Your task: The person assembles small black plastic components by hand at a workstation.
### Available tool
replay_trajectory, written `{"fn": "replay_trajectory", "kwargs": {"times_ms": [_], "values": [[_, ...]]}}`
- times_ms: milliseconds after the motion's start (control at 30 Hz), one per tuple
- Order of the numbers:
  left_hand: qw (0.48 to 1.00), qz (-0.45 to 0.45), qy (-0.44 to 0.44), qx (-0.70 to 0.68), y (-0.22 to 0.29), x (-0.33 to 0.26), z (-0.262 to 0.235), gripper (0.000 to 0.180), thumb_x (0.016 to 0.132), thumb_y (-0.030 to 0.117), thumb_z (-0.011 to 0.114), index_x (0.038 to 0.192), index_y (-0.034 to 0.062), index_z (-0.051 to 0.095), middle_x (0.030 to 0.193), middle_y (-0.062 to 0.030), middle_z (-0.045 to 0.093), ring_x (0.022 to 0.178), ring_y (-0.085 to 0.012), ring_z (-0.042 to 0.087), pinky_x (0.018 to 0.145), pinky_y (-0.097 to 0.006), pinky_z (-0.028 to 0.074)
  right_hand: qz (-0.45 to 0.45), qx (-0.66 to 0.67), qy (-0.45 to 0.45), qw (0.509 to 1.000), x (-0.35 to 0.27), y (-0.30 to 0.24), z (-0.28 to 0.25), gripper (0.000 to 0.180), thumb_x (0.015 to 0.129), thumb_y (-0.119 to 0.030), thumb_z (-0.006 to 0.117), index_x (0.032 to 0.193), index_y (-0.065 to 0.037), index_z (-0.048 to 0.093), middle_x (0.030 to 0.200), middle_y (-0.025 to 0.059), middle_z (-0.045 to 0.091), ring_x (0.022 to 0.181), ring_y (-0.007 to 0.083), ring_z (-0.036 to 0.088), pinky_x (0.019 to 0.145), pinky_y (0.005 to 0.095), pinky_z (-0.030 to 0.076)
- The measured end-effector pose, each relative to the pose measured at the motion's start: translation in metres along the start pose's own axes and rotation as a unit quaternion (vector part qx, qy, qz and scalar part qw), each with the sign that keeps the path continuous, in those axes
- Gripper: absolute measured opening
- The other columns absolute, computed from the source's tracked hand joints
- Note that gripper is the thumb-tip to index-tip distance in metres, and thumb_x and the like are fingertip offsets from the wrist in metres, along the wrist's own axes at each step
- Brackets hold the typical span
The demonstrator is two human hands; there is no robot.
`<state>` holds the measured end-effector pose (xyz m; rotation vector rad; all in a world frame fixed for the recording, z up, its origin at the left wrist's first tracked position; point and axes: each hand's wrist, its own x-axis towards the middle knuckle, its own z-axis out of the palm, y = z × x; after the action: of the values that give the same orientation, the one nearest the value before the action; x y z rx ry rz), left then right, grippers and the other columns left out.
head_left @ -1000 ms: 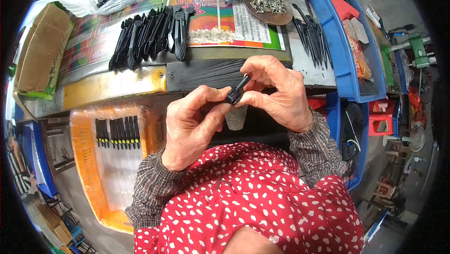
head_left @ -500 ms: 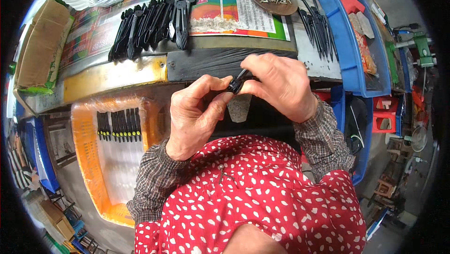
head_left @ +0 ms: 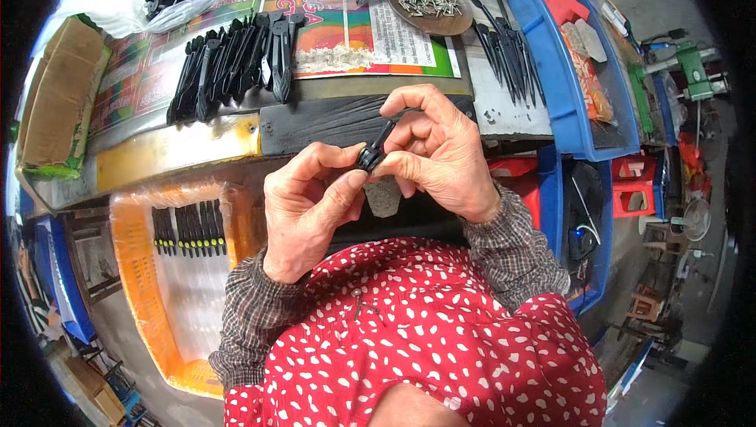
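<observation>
The person wears a red top (head_left: 425, 340) covered in small white spots. Under it, long brown checked sleeves (head_left: 256, 321) gather in elastic cuffs at both wrists. Both hands, left (head_left: 307, 206) and right (head_left: 441, 155), are bare.

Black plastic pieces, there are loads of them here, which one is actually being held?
The short black piece pinched between the left hand and right hand. The others lie in a row on the bench or inside the orange crate.

Bright even daylight, soft shadows, sharp centre, fisheye-bent edges, black corners
</observation>
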<state>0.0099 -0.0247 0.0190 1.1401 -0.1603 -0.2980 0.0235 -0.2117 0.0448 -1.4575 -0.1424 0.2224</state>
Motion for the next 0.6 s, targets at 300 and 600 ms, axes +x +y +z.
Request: {"fn": "replay_trajectory", "kwargs": {"times_ms": [300,600], "values": [[0.999,0.007,-0.014,-0.052,0.002,-0.001,0.004,0.017,0.091,-0.003,0.061,0.107,-0.0054,0.061,0.089,-0.0088,0.067,0.062,-0.0070,0.055,0.052,-0.021,0.045,0.063,0.211,-0.005,0.975,-0.008,0.019,0.008,0.033,0.085,-0.008,0.072,0.110,-0.001,0.051,0.077,0.0050,0.064,0.046,0.0062,0.052,0.036,0.0179,0.038],[1.000,0.015,-0.008,0.001,0.005,-0.003,0.004,0.017,0.090,-0.004,0.061,0.107,-0.0052,0.063,0.084,-0.0055,0.065,0.062,-0.0054,0.054,0.053,-0.019,0.044,0.019,0.028,-0.027,0.999,-0.005,0.003,0.000,0.035,0.085,-0.001,0.069,0.114,-0.004,0.048,0.078,0.0052,0.064,0.054,0.0052,0.055,0.043,0.0181,0.042]]}}
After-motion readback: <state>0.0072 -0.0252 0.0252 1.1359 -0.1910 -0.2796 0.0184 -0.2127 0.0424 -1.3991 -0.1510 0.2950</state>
